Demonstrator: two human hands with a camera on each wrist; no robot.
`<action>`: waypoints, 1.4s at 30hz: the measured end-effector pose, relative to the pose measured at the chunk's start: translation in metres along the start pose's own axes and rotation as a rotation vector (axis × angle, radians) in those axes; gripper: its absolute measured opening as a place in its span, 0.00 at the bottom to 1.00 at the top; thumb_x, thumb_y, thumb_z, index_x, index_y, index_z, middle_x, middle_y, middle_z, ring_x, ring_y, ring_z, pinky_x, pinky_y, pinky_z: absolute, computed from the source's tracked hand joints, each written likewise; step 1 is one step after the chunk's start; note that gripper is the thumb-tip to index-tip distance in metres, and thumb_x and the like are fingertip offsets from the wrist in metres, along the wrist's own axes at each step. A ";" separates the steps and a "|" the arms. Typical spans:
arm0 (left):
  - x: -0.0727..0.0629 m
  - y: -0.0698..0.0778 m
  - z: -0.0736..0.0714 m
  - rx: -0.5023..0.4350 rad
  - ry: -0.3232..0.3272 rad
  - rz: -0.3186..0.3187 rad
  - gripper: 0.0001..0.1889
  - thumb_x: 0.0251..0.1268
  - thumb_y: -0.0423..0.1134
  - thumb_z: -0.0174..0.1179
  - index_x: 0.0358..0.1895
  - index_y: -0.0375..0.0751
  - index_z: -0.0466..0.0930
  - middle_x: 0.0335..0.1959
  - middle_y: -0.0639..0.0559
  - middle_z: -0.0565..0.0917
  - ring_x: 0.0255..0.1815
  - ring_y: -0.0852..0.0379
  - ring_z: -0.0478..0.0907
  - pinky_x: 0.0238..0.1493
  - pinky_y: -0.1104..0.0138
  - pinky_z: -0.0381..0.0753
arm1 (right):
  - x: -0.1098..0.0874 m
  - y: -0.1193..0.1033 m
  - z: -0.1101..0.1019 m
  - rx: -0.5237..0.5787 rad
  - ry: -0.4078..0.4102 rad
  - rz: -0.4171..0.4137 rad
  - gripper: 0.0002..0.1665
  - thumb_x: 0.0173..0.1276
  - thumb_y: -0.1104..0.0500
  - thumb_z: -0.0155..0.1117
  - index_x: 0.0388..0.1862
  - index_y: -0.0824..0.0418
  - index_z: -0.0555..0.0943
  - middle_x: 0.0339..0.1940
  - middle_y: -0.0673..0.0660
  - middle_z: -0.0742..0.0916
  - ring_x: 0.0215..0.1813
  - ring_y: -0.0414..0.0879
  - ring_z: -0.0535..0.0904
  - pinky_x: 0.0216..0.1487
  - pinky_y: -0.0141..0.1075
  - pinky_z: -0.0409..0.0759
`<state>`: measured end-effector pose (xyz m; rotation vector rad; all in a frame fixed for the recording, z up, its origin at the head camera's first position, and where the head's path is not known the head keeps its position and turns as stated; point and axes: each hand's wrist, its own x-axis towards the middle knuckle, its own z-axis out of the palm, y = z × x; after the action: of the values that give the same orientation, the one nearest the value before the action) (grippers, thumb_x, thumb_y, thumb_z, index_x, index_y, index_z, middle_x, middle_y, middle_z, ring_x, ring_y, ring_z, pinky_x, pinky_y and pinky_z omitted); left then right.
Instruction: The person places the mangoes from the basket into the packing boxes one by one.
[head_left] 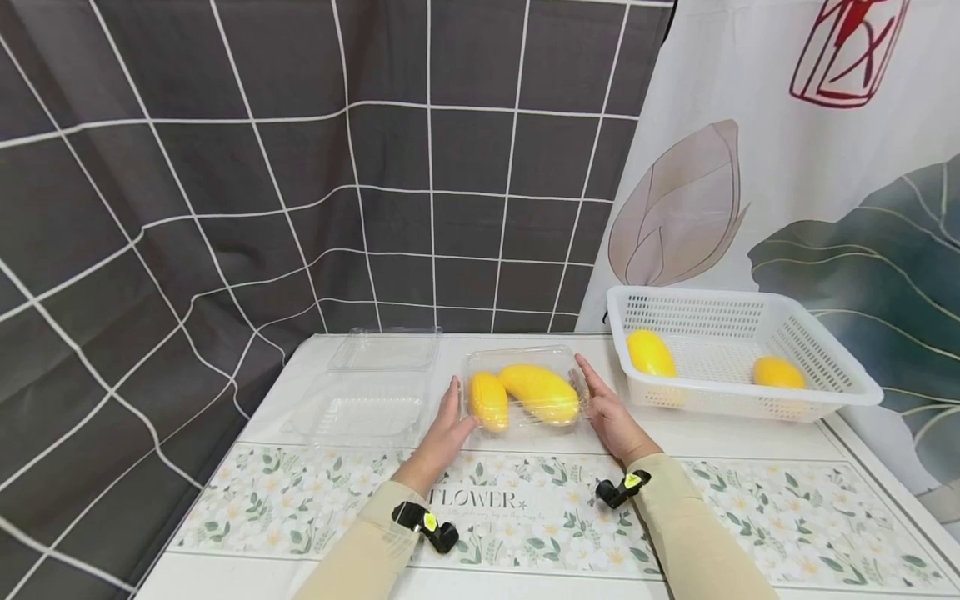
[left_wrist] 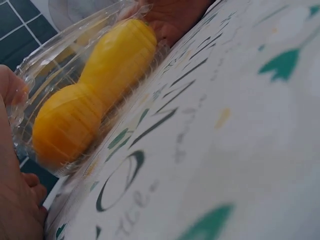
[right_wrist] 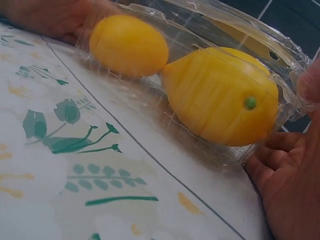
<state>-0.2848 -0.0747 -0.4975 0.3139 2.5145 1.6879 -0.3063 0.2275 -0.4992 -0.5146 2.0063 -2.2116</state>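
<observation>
A clear plastic clamshell box (head_left: 522, 429) stands at the middle of the table, with two yellow mango-like fruits inside. The smaller fruit (head_left: 489, 402) lies to the left, touching the longer one (head_left: 538, 392). In the right wrist view, the bigger fruit (right_wrist: 222, 95) shows a green stem spot. My left hand (head_left: 444, 433) holds the box's left side, and my right hand (head_left: 613, 417) grips the right side. Both wrist views show lower fingers (right_wrist: 280, 155) curled beside the box and the clear lid over the fruits.
Left of the hands lies another clear clamshell box (head_left: 367, 412), its lid (head_left: 386, 350) folded back. At the right stands a white slotted basket (head_left: 720, 392) holding a yellow fruit (head_left: 651, 352) and another fruit (head_left: 778, 372). A floral runner (head_left: 300, 492) crosses the table before a gridded dark curtain (head_left: 480, 167).
</observation>
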 end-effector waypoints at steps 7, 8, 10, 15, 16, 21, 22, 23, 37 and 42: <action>-0.005 0.005 0.006 0.249 0.051 0.003 0.39 0.75 0.50 0.42 0.82 0.37 0.41 0.83 0.41 0.46 0.83 0.41 0.42 0.80 0.45 0.40 | -0.004 -0.002 0.000 0.009 -0.001 0.015 0.58 0.53 0.76 0.37 0.84 0.57 0.37 0.85 0.53 0.38 0.83 0.53 0.30 0.80 0.50 0.29; -0.005 0.005 0.007 0.283 0.048 0.010 0.38 0.76 0.50 0.39 0.82 0.36 0.42 0.83 0.41 0.47 0.83 0.42 0.42 0.81 0.46 0.39 | -0.004 -0.001 0.000 0.010 0.001 0.015 0.57 0.54 0.76 0.37 0.84 0.57 0.37 0.85 0.53 0.38 0.83 0.53 0.30 0.80 0.50 0.29; -0.005 0.004 0.007 0.332 0.042 0.028 0.36 0.78 0.49 0.35 0.82 0.34 0.44 0.83 0.41 0.49 0.83 0.43 0.44 0.81 0.48 0.37 | -0.006 -0.001 0.001 0.015 0.002 0.022 0.56 0.56 0.75 0.37 0.84 0.57 0.37 0.85 0.52 0.38 0.83 0.53 0.30 0.80 0.48 0.30; -0.004 0.002 0.010 0.375 0.051 0.040 0.33 0.80 0.47 0.25 0.81 0.33 0.44 0.82 0.44 0.52 0.82 0.45 0.47 0.81 0.48 0.36 | -0.008 -0.001 0.006 0.047 0.011 0.036 0.52 0.63 0.73 0.37 0.84 0.56 0.35 0.85 0.55 0.37 0.83 0.51 0.29 0.80 0.46 0.32; -0.004 0.003 0.010 0.370 0.055 0.034 0.33 0.80 0.47 0.24 0.81 0.33 0.44 0.82 0.44 0.52 0.82 0.45 0.48 0.81 0.48 0.35 | -0.008 -0.002 0.007 0.056 0.016 0.036 0.51 0.64 0.73 0.37 0.84 0.56 0.35 0.85 0.55 0.37 0.83 0.51 0.29 0.80 0.45 0.31; -0.002 0.007 0.012 0.312 0.085 0.011 0.32 0.81 0.47 0.21 0.81 0.34 0.46 0.81 0.45 0.54 0.82 0.45 0.49 0.81 0.50 0.34 | -0.007 -0.003 0.014 0.093 0.075 0.051 0.49 0.67 0.72 0.37 0.85 0.55 0.36 0.85 0.57 0.38 0.84 0.50 0.31 0.81 0.45 0.33; -0.002 0.007 0.012 0.300 0.089 0.008 0.32 0.81 0.47 0.21 0.81 0.34 0.46 0.81 0.44 0.55 0.82 0.45 0.49 0.81 0.50 0.34 | -0.006 -0.003 0.015 0.101 0.095 0.053 0.49 0.67 0.72 0.37 0.85 0.55 0.38 0.85 0.58 0.40 0.84 0.50 0.32 0.81 0.45 0.34; -0.001 0.007 0.012 0.291 0.095 0.008 0.32 0.82 0.47 0.21 0.81 0.34 0.47 0.81 0.44 0.55 0.82 0.45 0.50 0.81 0.50 0.34 | -0.006 -0.002 0.016 0.104 0.118 0.055 0.49 0.67 0.72 0.37 0.85 0.55 0.39 0.85 0.58 0.41 0.84 0.50 0.34 0.81 0.45 0.36; -0.001 0.003 0.012 0.287 0.120 0.046 0.32 0.83 0.49 0.28 0.81 0.35 0.49 0.80 0.42 0.57 0.81 0.41 0.53 0.81 0.47 0.37 | -0.007 -0.002 0.016 0.080 0.274 0.063 0.44 0.65 0.71 0.38 0.83 0.60 0.51 0.81 0.67 0.60 0.72 0.45 0.66 0.56 0.23 0.73; -0.001 0.002 0.012 0.277 0.119 0.045 0.32 0.82 0.48 0.30 0.81 0.35 0.48 0.81 0.43 0.56 0.81 0.42 0.52 0.81 0.49 0.35 | -0.008 -0.003 0.015 0.118 0.268 0.058 0.45 0.65 0.73 0.37 0.83 0.62 0.48 0.81 0.67 0.59 0.73 0.48 0.63 0.52 0.24 0.73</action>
<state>-0.2812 -0.0628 -0.5001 0.3010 2.8536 1.4098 -0.2940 0.2160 -0.4968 -0.1515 1.9600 -2.4555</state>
